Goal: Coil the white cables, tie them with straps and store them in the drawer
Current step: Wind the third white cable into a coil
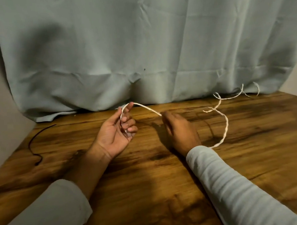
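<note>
While my left grip [116,131] sits just left of the frame's centre with its palm turned up, its fingers are curled round the white cable [151,109], which loops over the tip of the raised forefinger and runs down inside the other curled fingers toward the palm. From that fingertip the cable crosses in the air, sloping down to the right, to my right grip [178,129], which sits just right of centre with its back to the camera. That grip is clenched on the cable too, pinching it at the fingertips where the strand meets the hand. Both grips are over the wooden counter [148,182], near each other, with 1 short span of cable between them.

Beyond my right wrist the cable comes into view at the edge of my pale right sleeve [235,185], lies on the counter and curves up the right half of the frame toward the back edge. There it kinks and crosses itself in 2 places and trails off to the right along the foot of the curtain [140,43]; whether those far strands are 1 cable or more I cannot tell.

Pale blue-green, the curtain fills the upper half of the frame and bunches on the counter's back edge. At the left edge of the counter a thin black cord [35,145] lies in a loose wavy line, well apart from both grips.
</note>
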The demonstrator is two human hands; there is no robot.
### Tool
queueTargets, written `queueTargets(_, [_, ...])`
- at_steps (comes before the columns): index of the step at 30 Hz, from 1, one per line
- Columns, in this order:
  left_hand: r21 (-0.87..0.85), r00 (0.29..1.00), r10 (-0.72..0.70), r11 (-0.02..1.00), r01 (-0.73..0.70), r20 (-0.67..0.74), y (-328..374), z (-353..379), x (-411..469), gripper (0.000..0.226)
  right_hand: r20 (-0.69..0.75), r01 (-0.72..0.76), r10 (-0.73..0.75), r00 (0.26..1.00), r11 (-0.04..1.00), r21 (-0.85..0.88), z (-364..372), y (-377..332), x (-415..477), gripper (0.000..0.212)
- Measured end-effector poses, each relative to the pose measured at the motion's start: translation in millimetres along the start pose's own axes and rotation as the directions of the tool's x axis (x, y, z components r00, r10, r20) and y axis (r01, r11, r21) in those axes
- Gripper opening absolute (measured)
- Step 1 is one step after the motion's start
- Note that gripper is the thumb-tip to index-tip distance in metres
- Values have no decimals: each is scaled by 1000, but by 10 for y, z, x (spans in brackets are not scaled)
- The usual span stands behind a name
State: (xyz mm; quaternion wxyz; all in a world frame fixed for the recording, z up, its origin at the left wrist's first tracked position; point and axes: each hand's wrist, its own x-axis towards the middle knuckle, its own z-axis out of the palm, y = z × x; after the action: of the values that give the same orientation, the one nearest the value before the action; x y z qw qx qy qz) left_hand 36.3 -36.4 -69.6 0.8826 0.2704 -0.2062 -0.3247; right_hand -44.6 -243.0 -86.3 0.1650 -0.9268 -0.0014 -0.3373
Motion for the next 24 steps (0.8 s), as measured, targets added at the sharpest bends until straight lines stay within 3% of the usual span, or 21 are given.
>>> queueTargets(3, [40,999,36,999,-35,-40,-22,14,10,47,252,28,28,967,977,-213,93,-72,-25,23])
queueTargets(8, [169,982,145,978,-124,-122,-65,16,75,52,317,192,-111,942,953,-236,120,-205,-20,25])
queueTargets(12, [362,945,247,919,-158,-214,-110,-18,102,32,376,372,-279,884,906,-204,85,-310,-74,30])
queueTargets(18, [693,921,343,710,-125,-185,-195,-37,100,28,350,533,-455,819,828,-173,94,-410,-85,27])
queueTargets(24, [932,939,343,343,-117,-8,-294,-111,64,22,175,581,-558,811,804,-129,13,-416,-39,19])
